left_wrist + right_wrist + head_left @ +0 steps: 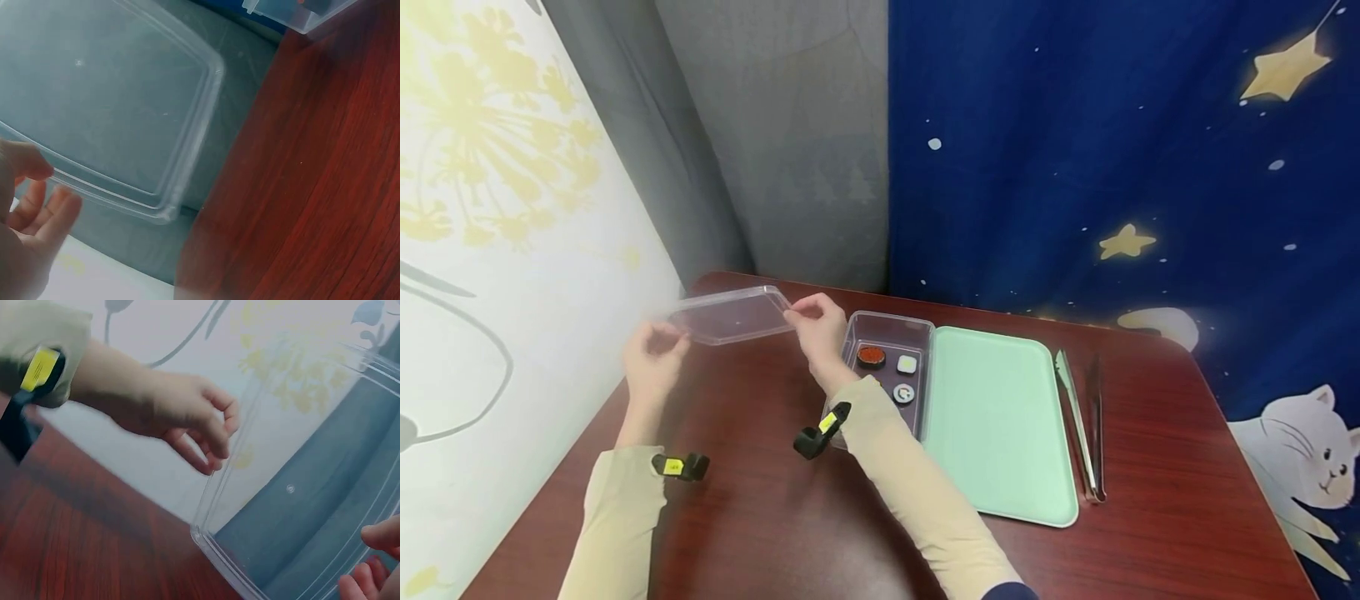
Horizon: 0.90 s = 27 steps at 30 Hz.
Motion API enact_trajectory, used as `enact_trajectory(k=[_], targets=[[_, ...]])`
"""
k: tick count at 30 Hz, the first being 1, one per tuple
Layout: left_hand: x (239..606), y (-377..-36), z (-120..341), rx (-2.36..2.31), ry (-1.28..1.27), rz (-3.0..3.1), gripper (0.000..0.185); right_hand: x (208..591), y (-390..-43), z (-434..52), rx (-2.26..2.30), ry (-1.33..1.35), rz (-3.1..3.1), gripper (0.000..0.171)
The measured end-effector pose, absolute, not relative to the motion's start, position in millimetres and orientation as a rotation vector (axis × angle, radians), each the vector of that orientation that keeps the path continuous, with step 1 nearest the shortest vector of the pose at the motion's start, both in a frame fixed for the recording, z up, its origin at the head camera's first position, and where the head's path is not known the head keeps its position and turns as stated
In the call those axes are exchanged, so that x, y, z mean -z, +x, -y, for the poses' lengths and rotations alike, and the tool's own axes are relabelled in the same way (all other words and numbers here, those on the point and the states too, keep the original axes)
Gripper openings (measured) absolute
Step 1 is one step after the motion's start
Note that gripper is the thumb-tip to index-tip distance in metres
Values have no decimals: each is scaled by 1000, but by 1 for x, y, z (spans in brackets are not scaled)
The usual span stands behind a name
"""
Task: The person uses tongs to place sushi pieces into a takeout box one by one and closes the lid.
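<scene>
A clear plastic lid (730, 315) hangs level above the back left of the dark red table (760, 500). My left hand (672, 335) has its thumb and curled fingers at the lid's left edge. My right hand (797, 310) pinches the right edge. In the left wrist view the lid (119, 106) fills the frame, with my left thumb (28, 161) on its rim. The right wrist view has the lid (300, 487), the left hand (212, 447) beside its edge, and right fingertips (378, 540) at the lower right.
An open clear box (925, 333) just right of my right hand holds three sushi pieces: red-topped (871, 356), white (907, 363) and a roll (904, 393). A mint-green tray (992, 417) lies beside it, then metal tongs (1078, 417). Curtains hang behind and to the left.
</scene>
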State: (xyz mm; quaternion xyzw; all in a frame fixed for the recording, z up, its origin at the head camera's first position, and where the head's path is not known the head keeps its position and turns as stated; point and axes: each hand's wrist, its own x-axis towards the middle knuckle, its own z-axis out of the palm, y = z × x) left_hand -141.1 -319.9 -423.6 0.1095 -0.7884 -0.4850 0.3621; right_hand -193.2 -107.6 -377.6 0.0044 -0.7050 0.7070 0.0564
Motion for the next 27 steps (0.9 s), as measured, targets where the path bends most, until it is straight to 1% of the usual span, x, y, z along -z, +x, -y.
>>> enact_trajectory(k=[4, 6, 9, 11, 12, 16, 19, 21, 23, 25, 27], targets=[[419, -141, 313, 1304, 191, 1946, 10, 374, -195, 103, -2456, -110, 2002, 4], [412, -137, 306, 1310, 177, 1926, 7, 373, -195, 99, -2573, -150, 1947, 8], [402, -132, 295, 1330, 150, 1890, 8, 372, -195, 94, -2714, -193, 1879, 18], [400, -131, 290, 1346, 135, 1865, 9, 372, -196, 91, -2795, -220, 1831, 19], [400, -132, 289, 1357, 121, 1846, 7, 371, -196, 89, -2832, -241, 1805, 17], [404, -136, 288, 1408, 51, 1746, 11, 369, -195, 86, -2920, -328, 1747, 8], [408, -140, 291, 1478, 56, 1700, 10, 366, -193, 83, -2934, -353, 1752, 19], [410, -141, 292, 1607, 134, 1688, 7, 365, -191, 81, -2916, -330, 1776, 24], [410, -141, 292, 1839, 219, 1639, 7, 364, -190, 78, -2893, -294, 1797, 26], [407, -139, 293, 2167, 248, 1516, 10, 364, -190, 74, -2871, -253, 1798, 27], [405, -136, 295, 2524, 221, 1314, 16, 365, -191, 69, -2845, -222, 1805, 27]])
